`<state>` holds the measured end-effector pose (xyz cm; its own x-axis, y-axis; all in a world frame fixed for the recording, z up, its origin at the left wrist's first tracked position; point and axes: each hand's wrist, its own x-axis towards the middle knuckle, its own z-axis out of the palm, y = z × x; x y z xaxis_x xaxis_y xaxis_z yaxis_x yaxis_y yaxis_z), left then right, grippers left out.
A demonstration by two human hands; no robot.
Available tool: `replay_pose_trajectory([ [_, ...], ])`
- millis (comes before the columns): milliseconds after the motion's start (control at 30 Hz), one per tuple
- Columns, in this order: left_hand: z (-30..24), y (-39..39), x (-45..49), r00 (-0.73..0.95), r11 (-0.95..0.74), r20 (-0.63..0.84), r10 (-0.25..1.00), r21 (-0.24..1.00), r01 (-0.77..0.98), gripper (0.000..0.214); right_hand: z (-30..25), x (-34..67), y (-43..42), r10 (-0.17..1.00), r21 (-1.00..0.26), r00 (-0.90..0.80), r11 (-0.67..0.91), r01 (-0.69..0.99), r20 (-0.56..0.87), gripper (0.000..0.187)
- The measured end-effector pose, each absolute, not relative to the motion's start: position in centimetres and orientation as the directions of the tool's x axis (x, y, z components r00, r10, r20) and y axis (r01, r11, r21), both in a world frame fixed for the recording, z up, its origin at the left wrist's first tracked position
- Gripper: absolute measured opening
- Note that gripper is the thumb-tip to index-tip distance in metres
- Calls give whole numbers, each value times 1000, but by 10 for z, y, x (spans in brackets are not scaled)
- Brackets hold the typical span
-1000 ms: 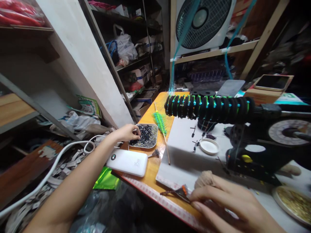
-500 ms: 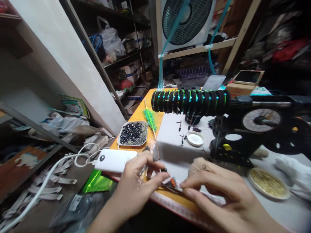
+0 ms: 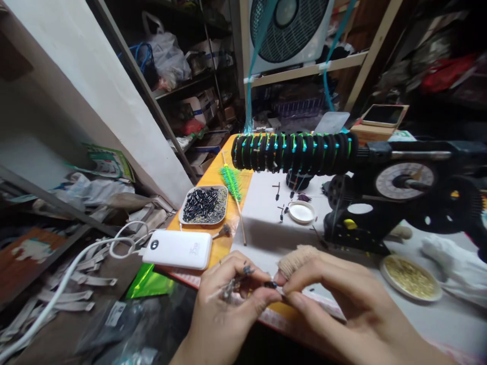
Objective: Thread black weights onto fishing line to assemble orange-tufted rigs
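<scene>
My left hand [image 3: 232, 299] and my right hand [image 3: 342, 304] meet at the near edge of the table, fingertips pinched together. Between them is a small black bead [image 3: 271, 285], with a thin dark strand running left under my left fingers. My right thumb wears a beige bandage [image 3: 294, 259]. Beyond the hands, a small tray of black beads [image 3: 205, 204] sits on the orange mat [image 3: 220, 248]. A black rod wrapped with black and green cord rings [image 3: 292, 150] sticks out from a dark machine [image 3: 384, 203].
A white power bank [image 3: 178, 249] with a white cable lies at the table's left edge. A green feathery stick [image 3: 233, 188], a white lid [image 3: 302, 212] and a dish of gold bits [image 3: 411, 278] lie on the table. Shelves and a fan [image 3: 289, 28] stand behind.
My left hand left the bead tray, came back to the near edge and now pinches a bead against my right fingers. The view shifted right and down.
</scene>
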<state>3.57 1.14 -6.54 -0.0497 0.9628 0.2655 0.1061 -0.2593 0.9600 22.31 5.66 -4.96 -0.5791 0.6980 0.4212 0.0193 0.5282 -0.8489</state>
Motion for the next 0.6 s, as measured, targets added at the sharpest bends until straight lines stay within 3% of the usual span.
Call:
replay_pose_trajectory([
  [100, -69, 7, 42, -99, -138, 128, 987, 984, -108, 8, -50, 222, 55, 717, -911, -627, 412, 28, 305, 17],
  [167, -71, 4, 45, -141, -97, 75, 987, 982, -162, 9, -50, 223, 53, 728, -953, -651, 303, 21, 217, 19],
  [300, -77, 1, 42, -108, -135, 130, 986, 990, -44, 7, -51, 226, 50, 740, -987, -664, 160, 14, 110, 20],
  [600, -79, 2, 38, -45, -278, 285, 957, 953, 123, 7, -43, 222, 49, 794, -966, -596, 233, 113, 122, 18],
])
